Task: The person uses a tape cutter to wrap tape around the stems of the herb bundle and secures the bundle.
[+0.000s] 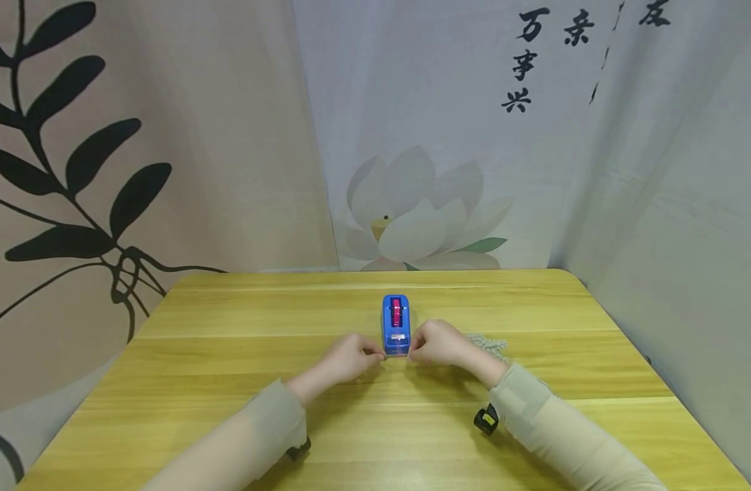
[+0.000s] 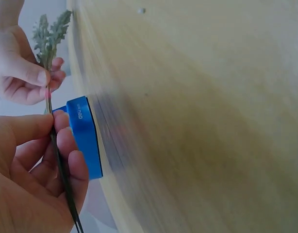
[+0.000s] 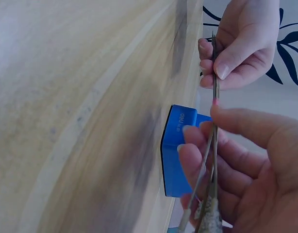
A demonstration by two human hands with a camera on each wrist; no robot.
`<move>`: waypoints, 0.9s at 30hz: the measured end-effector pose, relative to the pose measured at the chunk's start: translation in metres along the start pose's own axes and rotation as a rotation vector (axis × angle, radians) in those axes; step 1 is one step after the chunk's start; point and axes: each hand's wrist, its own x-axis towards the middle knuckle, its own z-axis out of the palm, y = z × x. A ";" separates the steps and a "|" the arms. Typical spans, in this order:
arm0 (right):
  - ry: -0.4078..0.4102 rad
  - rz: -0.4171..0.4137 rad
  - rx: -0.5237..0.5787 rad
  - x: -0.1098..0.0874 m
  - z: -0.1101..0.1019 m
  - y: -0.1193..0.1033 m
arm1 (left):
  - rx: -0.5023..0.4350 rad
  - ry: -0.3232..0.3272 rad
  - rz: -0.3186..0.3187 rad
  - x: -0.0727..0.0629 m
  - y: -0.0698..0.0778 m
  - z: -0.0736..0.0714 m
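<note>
A thin bunch of plant stems (image 2: 66,189) with pale grey-green sprigs (image 1: 488,344) at one end is held between both hands. My left hand (image 1: 353,356) pinches the bare part of the stems between thumb and fingertips. Nearer the sprigs, my right hand (image 1: 443,342) pinches the same bunch, thumb against fingers. A small pink band (image 2: 48,93) shows on the stems between the hands. Just beyond the stems a blue tape dispenser (image 1: 387,334) stands upright on the table, its pink-red roll (image 1: 396,312) facing up. Fingers of both hands are close to its near end.
The yellow wooden table (image 1: 375,423) has rounded far corners. Behind it and on the right hang pale printed curtains (image 1: 246,170). Black camera mounts (image 1: 487,419) hang under both wrists. A small grey dot (image 2: 141,10) lies on the table surface in the left wrist view.
</note>
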 end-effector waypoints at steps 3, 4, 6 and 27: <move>-0.007 -0.016 0.014 0.000 0.001 -0.001 | 0.007 0.013 -0.001 0.000 0.001 0.000; -0.011 -0.023 0.017 0.001 0.001 -0.001 | 0.010 0.017 0.000 0.000 0.001 0.000; -0.024 -0.035 0.017 0.001 0.001 -0.001 | 0.012 0.027 -0.002 0.000 0.000 0.000; 0.018 0.005 0.076 0.004 0.011 -0.005 | -0.015 0.043 -0.033 -0.001 -0.003 0.003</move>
